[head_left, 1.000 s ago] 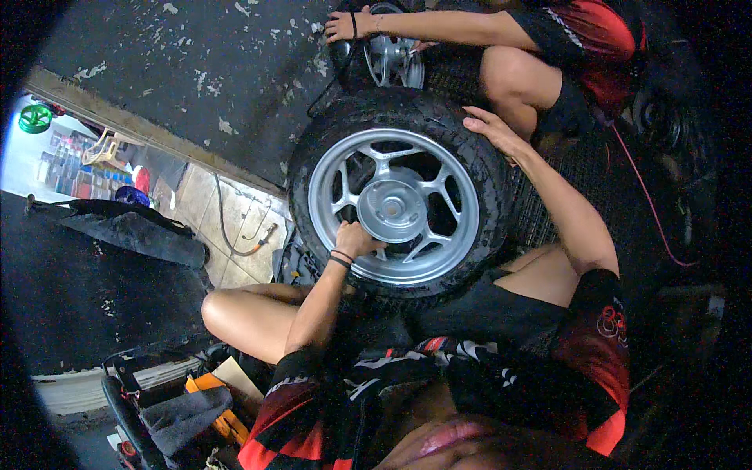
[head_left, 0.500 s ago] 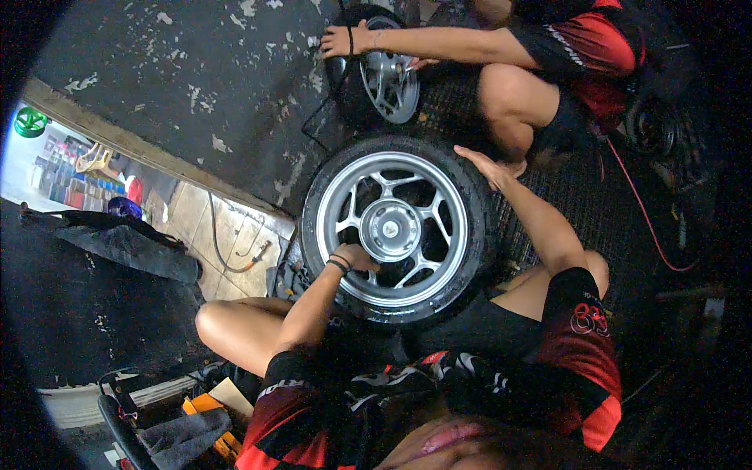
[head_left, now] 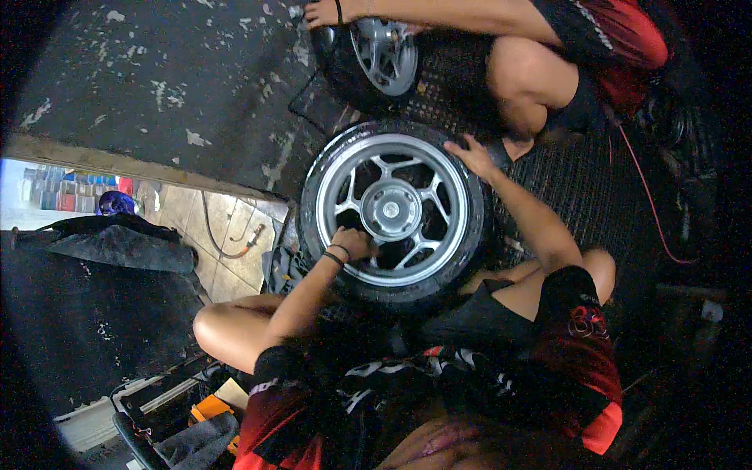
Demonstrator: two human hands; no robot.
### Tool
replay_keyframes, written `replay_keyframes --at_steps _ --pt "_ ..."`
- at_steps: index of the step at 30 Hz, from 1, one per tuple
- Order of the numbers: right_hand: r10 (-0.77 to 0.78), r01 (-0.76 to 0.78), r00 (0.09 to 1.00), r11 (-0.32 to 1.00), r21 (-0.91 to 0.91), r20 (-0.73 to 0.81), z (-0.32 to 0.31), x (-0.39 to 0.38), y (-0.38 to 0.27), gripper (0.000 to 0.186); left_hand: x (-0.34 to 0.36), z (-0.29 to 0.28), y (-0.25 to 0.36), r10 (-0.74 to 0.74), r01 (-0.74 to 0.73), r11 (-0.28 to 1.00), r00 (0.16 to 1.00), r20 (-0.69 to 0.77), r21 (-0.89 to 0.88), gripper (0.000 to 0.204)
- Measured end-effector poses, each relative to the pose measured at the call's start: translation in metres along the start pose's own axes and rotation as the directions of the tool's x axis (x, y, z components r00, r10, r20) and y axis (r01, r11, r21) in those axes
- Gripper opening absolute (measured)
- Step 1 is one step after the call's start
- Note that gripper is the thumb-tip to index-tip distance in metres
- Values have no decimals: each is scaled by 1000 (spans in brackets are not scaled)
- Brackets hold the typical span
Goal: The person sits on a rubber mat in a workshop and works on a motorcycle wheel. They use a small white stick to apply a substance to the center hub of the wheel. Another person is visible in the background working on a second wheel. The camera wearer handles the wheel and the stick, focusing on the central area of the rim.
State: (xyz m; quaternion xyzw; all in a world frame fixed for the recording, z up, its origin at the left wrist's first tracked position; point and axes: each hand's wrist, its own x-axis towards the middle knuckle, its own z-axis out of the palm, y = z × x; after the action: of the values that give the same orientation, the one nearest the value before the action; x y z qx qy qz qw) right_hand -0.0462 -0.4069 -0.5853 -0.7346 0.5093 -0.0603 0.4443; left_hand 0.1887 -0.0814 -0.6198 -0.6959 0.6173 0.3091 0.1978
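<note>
A motorcycle wheel with a silver spoked rim (head_left: 450,249) and a black tire (head_left: 313,180) is in front of my bent legs, its hub facing up at me. My left hand (head_left: 356,244), with dark bands on the wrist, is curled around a spoke at the rim's near left; the fingertips are hidden below it. On the far right of the tire rests my right hand (head_left: 472,159), fingers apart, the tips close to the rim's edge.
Beyond my wheel, a co-worker's hand (head_left: 323,13) rests on a second wheel (head_left: 384,66). A hose (head_left: 227,252) lies on the tiles at left. A red cord (head_left: 648,207) trails at right. A grey cloth (head_left: 196,446) is at the lower left.
My right hand has slid inward over the tire toward the rim, its fingers more spread. My left hand keeps its hold on the spoke. The whole view has shifted slightly.
</note>
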Motion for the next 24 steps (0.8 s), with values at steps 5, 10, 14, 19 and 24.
replay_keyframes --at_steps 5,10,14,19,24 --pt "-40 39 998 999 -19 -52 -3 0 -4 103 -60 -27 14 150 -128 989 881 -449 79 35" --pt "-73 72 995 997 -19 -63 5 -4 -8 99 -138 -43 -5 343 -274 922 906 249 -273 41" --pt "-29 23 996 998 -65 -87 8 -1 -1 102 -164 -21 -13 506 -260 687 841 191 -679 41" --pt "-48 42 995 997 -65 -88 3 -4 -8 106 -168 -20 -11 396 -146 671 900 184 -727 42" --pt "-64 46 989 990 -134 -133 1 -1 3 103 -155 -18 -17 361 -124 647 919 159 -752 42"
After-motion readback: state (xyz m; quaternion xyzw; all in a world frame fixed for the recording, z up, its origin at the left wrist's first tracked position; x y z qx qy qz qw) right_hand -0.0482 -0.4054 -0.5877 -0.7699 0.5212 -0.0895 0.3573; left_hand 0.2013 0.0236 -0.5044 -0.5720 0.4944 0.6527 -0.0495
